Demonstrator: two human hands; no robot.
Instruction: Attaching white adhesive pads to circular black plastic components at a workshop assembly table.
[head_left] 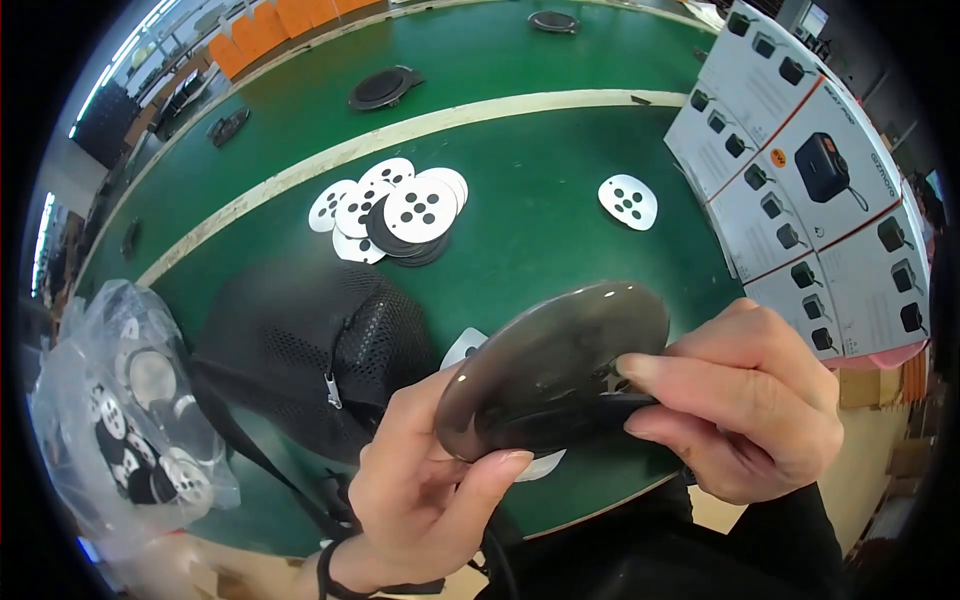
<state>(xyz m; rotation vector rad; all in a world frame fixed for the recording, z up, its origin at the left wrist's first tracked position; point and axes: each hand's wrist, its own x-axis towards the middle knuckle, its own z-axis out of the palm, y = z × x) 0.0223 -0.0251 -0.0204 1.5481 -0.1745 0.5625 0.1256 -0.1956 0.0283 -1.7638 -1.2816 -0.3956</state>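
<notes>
My left hand (pixel 425 480) grips the rim of a glossy dark round disc (pixel 560 335), tilted up in front of me, its thumb on the near edge. Against the disc's lower part lies a thin black flat piece (pixel 570 422). The fingers and thumb of my right hand (pixel 750 405) close on that piece's right end, an index fingertip touching the disc. Beneath the disc a white pad (pixel 464 347) with dark spots shows in part. Farther off lies a pile of white pads with dark dots (pixel 420 210) and black round pads (pixel 385 228). A single white pad (pixel 628 203) lies apart.
To my left stand a black mesh bag (pixel 375 335) with a zipper and strap, and a clear plastic bag (pixel 150 400) of pads. White printed boxes (pixel 800 190) are stacked at the right. Beyond a pale strip (pixel 400 127) across the green table, dark round parts (pixel 383 88) lie scattered.
</notes>
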